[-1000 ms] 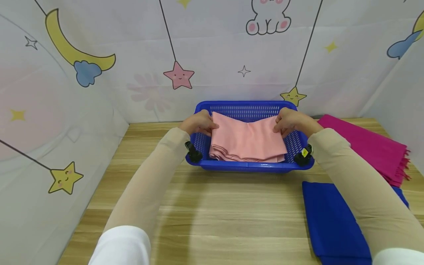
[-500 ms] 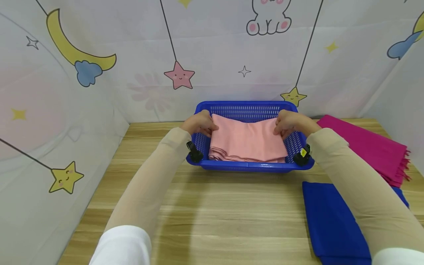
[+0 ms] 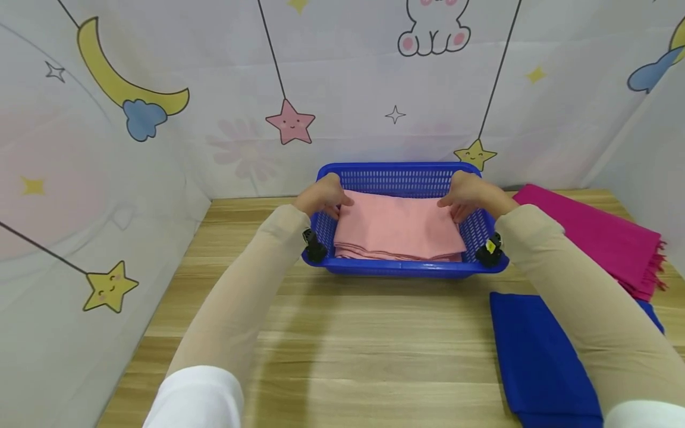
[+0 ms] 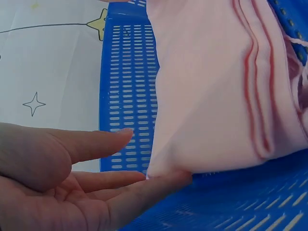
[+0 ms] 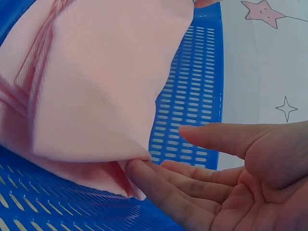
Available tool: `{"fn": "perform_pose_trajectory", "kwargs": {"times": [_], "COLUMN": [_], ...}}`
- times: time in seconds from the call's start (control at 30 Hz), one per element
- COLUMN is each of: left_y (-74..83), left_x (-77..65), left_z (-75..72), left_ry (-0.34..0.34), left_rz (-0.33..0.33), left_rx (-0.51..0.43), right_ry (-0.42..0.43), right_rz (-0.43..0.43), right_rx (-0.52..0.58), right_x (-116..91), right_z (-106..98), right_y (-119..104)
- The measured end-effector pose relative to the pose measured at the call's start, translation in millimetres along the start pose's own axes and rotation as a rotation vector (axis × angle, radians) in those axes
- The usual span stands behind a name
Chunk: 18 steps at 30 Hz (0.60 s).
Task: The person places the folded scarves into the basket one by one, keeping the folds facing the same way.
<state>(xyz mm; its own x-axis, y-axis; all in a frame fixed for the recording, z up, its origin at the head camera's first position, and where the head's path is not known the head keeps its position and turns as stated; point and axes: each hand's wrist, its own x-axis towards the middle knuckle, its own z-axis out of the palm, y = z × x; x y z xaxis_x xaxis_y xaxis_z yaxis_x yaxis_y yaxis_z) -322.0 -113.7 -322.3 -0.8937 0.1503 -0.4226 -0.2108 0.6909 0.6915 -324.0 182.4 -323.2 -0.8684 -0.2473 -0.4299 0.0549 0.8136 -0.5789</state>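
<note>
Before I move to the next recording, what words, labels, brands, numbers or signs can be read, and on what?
None can be read.
Yellow patch on the right wrist's black device: too small to read.
Pink cloth, blue basket: no lettering shows.
Backdrop: drawings only.

Near the middle of the frame, a pink cloth (image 3: 401, 223) is showing one soft, plain tone, while the basket (image 3: 398, 269) around it is standing out in bright blue, its walls carrying rows of pale slots. At right, another cloth (image 3: 594, 238) is glowing magenta, and at lower right a dark blue cloth (image 3: 540, 356) is appearing unpatterned. The table (image 3: 364, 345) is displaying tan, streaky wood grain. Across the top, a whitish backdrop (image 3: 353, 59) is bearing a yellow moon (image 3: 107, 65), a blue cloud (image 3: 144, 120) and a smiling pink star (image 3: 291, 122). Beige sleeves (image 3: 235, 297) are meeting white ones near the bottom corners.
</note>
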Motion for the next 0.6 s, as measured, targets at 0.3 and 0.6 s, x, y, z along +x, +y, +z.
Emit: {"fn": "perform_pose_trajectory", "kwargs": {"times": [0.3, 0.6], "left_y": [3.5, 4.2], "left_x": [-5.7, -13.1], "left_z": [-5.7, -15.1], "left_ry": [0.068, 0.029], "left_rz": [0.075, 0.091], "left_rx": [0.006, -0.089], "right_ry": [0.053, 0.116], "right_rz": [-0.041, -0.141], "right_rx": [-0.06, -0.039], "right_x": [-4, -19], "right_z": [-5, -10], "right_y": [0, 0]}}
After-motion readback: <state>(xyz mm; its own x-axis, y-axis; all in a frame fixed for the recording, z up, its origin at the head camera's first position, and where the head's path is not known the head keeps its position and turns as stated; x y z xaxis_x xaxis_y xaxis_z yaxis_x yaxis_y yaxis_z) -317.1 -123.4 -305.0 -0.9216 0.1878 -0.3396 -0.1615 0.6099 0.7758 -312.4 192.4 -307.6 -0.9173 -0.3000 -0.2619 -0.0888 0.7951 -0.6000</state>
